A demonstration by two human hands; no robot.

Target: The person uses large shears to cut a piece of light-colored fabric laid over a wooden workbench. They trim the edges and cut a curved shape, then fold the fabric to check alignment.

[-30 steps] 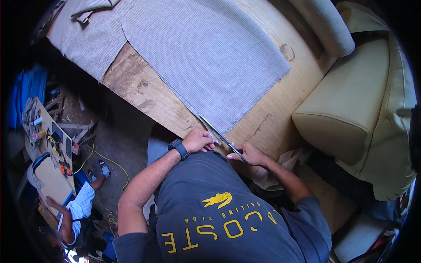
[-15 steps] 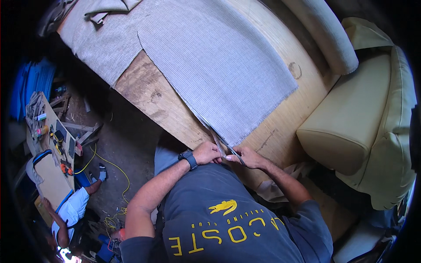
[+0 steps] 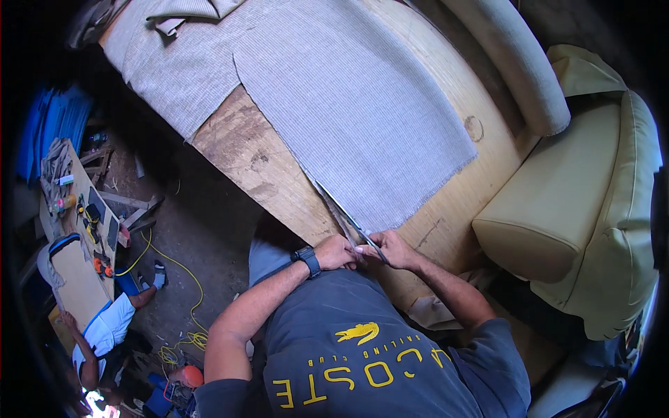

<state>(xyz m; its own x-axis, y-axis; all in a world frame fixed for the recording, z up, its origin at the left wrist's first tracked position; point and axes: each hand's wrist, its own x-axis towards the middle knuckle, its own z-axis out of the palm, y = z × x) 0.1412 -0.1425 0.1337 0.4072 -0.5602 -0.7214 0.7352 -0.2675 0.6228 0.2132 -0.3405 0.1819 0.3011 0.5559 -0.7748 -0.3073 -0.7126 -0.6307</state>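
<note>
Scissors point(image 3: 357, 228) are gripped in R hand point(image 3: 391, 249), blades set at near L edge of grey fabric point(image 3: 369, 125) on wooden tbl. point(image 3: 244, 150); narrow strip point(image 3: 344, 224) is pinched betw. L-hand fingers point(image 3: 348, 256).

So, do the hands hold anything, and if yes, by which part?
The right hand holds scissors by the handles; the left hand seems to pinch a narrow cloth strip near its lower end.
</note>
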